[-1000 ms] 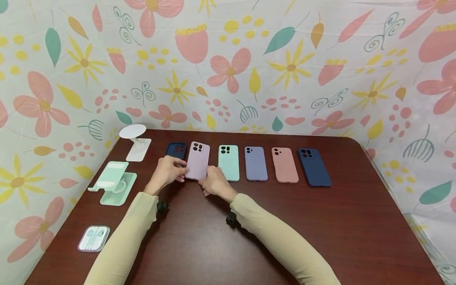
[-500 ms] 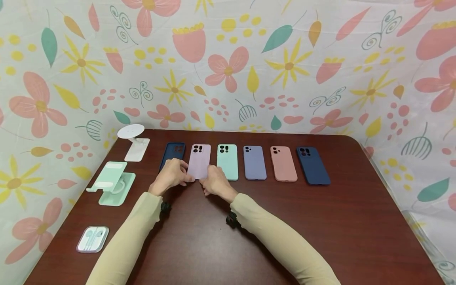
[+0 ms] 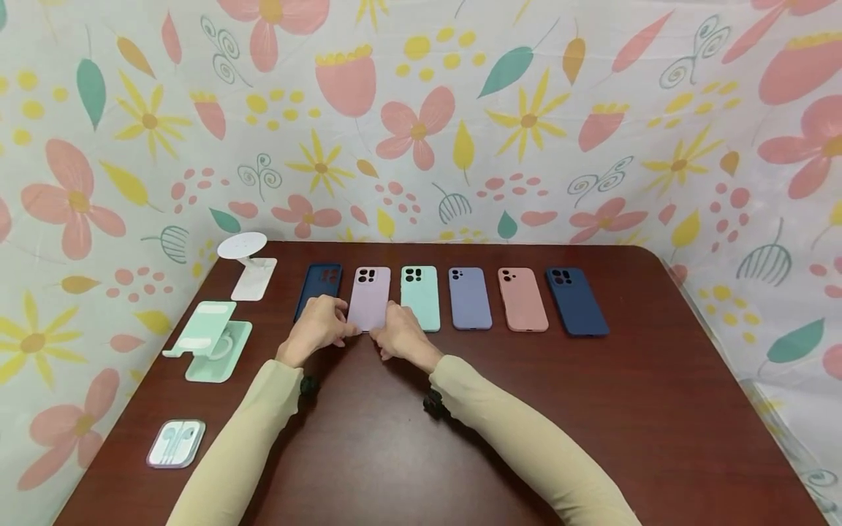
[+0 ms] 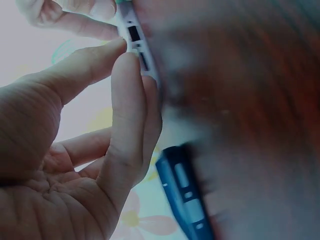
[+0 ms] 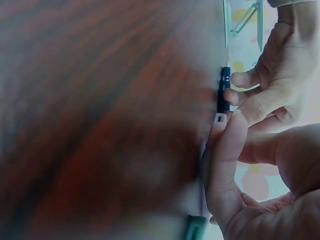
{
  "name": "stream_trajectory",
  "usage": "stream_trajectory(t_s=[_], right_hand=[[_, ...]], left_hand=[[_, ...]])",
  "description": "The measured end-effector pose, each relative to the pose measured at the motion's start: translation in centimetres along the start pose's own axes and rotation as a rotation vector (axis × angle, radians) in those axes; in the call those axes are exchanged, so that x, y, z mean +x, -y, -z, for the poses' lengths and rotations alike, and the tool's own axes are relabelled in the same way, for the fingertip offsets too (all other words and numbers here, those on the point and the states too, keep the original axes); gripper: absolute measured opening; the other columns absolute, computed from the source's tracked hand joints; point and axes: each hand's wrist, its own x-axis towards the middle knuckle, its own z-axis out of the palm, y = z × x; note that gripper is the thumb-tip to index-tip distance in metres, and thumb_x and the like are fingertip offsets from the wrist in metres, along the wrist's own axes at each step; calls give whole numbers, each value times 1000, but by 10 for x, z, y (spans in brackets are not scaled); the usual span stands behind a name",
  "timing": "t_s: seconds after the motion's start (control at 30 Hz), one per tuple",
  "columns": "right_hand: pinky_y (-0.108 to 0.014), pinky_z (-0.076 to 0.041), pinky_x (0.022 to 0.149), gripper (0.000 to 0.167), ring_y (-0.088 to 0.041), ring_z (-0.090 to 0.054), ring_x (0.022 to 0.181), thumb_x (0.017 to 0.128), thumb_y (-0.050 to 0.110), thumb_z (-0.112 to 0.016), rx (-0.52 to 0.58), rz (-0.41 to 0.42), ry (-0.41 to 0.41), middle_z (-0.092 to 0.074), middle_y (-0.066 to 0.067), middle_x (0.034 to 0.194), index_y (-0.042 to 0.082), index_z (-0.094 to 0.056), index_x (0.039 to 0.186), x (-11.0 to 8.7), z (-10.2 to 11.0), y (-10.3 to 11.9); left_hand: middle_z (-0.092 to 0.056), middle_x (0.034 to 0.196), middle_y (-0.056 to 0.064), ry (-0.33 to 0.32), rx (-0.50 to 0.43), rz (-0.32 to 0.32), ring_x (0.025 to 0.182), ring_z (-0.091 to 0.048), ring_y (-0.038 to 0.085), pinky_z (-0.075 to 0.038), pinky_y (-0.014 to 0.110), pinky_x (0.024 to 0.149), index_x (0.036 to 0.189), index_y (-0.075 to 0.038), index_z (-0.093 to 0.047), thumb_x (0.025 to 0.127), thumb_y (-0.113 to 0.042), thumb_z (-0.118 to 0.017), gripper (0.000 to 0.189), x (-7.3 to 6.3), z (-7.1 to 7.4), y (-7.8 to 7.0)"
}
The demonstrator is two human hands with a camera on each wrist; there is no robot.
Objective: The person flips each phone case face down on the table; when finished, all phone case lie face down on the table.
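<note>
A lavender phone case (image 3: 370,296) lies second from the left in a row of phone cases, camera cutouts at the far end. My left hand (image 3: 319,325) holds its near left corner between thumb and fingers, and my right hand (image 3: 403,332) holds its near right corner. In the left wrist view, thumb and fingertips meet at the lavender case's slotted bottom edge (image 4: 134,34). The navy case (image 3: 322,281) at the row's left end is partly hidden behind my left hand. To the right, a mint case (image 3: 421,296) lies close to my right hand.
Periwinkle (image 3: 470,299), pink (image 3: 524,301) and dark blue (image 3: 579,303) cases continue the row rightward. Along the table's left side stand a white stand (image 3: 255,279) and a mint folding stand (image 3: 205,329), with boxed earphones (image 3: 176,443) nearer. A floral curtain (image 3: 421,190) hangs behind.
The lavender case has shifted slightly right and straightened into line with the row. My left hand has moved from its left side to its near left corner; my right hand has stayed nearly still.
</note>
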Motion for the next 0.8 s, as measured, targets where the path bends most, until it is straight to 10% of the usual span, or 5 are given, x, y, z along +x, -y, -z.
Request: stream_trajectory(t_s=[0.3,0.8], right_hand=[[-26,-59,56,85,-15,-72,50,101,22,-77,10,101,1,-73,-6,63,-7,-31,167,-32,9,36],[-22,-59,65,89,-16,-71,50,101,26,-80,20,131,72,-71,-3,60,0,-29,170,-20,-34,68]], left_hand=[[-78,95,16,-3,-12,38,63,-78,17,-68,32,68,153,8,-56,93,-19,-87,73,-19,32,-6],[-71,110,21,78,91,123,71,-79,17,-67,38,85,161,7,-44,95,-24,-86,85,-17,85,23]])
